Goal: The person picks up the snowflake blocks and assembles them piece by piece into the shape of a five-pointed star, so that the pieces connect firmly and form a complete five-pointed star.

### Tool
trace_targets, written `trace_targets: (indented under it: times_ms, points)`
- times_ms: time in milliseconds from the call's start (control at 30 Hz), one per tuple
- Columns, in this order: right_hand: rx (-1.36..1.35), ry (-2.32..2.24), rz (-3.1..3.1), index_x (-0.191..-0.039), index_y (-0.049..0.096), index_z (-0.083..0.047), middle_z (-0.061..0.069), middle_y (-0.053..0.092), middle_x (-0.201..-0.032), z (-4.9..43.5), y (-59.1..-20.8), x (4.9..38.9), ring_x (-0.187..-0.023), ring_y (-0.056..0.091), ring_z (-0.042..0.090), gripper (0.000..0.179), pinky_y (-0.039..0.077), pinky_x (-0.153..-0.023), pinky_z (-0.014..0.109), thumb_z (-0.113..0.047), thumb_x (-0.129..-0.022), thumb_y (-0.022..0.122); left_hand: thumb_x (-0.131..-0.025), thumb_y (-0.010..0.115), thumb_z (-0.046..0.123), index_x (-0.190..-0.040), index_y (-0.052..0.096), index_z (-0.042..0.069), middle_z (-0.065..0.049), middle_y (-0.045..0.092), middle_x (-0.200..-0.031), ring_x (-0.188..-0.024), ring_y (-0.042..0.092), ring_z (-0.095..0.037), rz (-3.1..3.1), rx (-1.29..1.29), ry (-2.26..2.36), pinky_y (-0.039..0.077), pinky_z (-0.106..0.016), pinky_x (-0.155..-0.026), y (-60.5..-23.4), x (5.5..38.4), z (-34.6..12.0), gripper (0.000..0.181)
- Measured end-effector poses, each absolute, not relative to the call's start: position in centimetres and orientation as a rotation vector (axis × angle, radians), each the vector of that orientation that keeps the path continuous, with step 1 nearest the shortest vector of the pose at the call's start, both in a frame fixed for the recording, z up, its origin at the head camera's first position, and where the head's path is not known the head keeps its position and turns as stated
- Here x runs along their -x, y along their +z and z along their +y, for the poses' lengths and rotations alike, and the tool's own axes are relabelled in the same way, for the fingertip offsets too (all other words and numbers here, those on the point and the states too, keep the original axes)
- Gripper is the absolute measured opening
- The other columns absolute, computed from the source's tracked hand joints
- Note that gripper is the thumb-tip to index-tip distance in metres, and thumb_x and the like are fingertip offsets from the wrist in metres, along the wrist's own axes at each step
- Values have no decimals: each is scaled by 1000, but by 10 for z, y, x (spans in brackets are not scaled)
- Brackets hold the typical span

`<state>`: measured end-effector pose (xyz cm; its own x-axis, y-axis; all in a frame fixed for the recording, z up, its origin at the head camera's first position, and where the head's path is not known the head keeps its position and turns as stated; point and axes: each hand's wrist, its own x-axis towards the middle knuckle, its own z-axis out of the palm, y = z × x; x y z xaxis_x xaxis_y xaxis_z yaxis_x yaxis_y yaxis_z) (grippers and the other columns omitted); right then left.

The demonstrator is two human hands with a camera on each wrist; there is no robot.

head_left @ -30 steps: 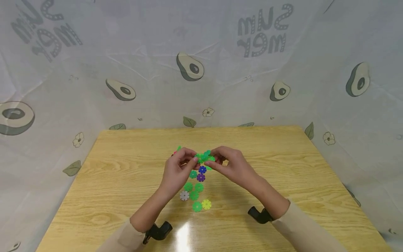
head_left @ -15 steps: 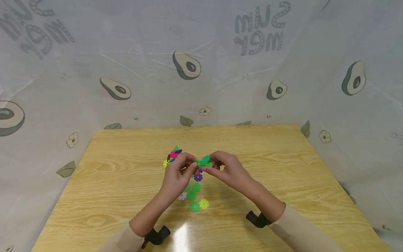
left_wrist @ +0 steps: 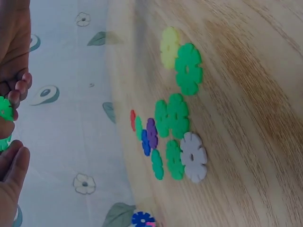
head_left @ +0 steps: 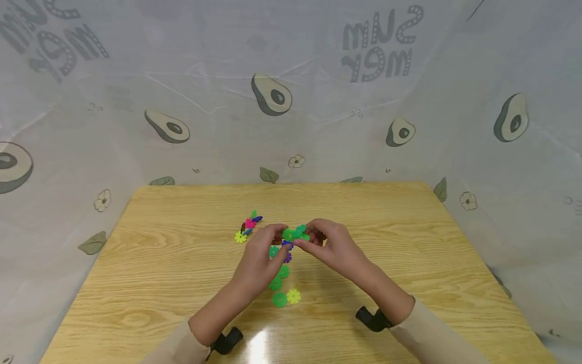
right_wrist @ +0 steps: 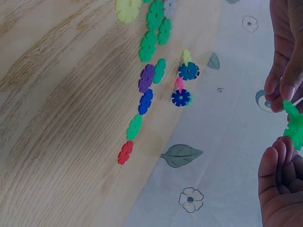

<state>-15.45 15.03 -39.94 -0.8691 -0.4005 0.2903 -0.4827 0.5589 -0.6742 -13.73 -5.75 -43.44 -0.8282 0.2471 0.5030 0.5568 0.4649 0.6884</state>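
The object under inspection is a cluster of joined green disks (head_left: 295, 234), located between the two hands above the middle of the table. The disks are flat, with notched rims that give each a petalled outline; one shows a small centre hole in the left wrist view. Their colour is mostly bright green, with one disk of a cooler, bluish green set at an angle across the top. The exact number is hidden by fingers.

The right hand (head_left: 338, 247) pinches the right end of the cluster between thumb and bent fingers. The left hand (head_left: 258, 257) has its thumb and bent fingers at the left end; whether it grips cannot be told.

Beneath and nearer the person, loose disks lie flat on the wooden table (head_left: 409, 253): a red disk (left_wrist: 133, 120), a blue disk (left_wrist: 146, 143), a purple disk (left_wrist: 152, 133), a white disk (left_wrist: 193, 157), a yellow disk (head_left: 293, 296) and several green ones. Left of the hands lies a multicoloured cluster (head_left: 249, 223), with yellow, blue, pink and green parts. A pale cloth (head_left: 218, 65) printed with avocados hangs behind.
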Motion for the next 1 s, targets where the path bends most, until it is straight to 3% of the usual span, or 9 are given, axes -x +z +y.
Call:
trace_targets:
  times_ms: [200,433,600,833,1000]
  points:
    - [-775,1216,-2709,-95,69,-13,-5,64,-82,150,-399,153,-71,57,5,17,53,-65,22,-24,-93,81,-94,79,9,-131,62,3,-13,72,-120,-102,70,-24,-2402,644,-1211,63,-43,-87,-433,134,-56,42]
    - [-801,1241,-2710,-91,68,-15,-6,61,-80,149,-396,151,-69,55,6,16,51,-62,21,-25,-95,79,-93,81,11,-132,63,0,-10,70,-113,-101,65,-22,-2378,718,-997,62,-31,-82,-435,132,-56,44]
    - [-829,1253,-2694,-91,68,-13,-5,60,-80,148,-397,150,-69,54,5,17,51,-63,21,-26,-96,78,-93,81,13,-127,65,0,-9,70,-110,-100,65,-23,-2361,720,-957,61,-31,-82,-434,132,-55,40]
    - [-765,1245,-2726,-99,73,-14,-5,66,-84,150,-397,150,-74,59,8,16,55,-68,25,-30,-100,73,-91,83,12,-119,67,0,-10,68,-109,-98,64,-23,-2408,669,-1006,60,-32,-83,-434,133,-59,35]
    - [-732,1219,-2758,-109,75,-15,-4,72,-94,155,-395,150,-82,67,13,24,57,-73,25,-34,-108,60,-90,83,14,-116,69,3,-7,67,-104,-96,63,-23,-2565,574,-1051,59,-34,-82,-439,137,-67,32]
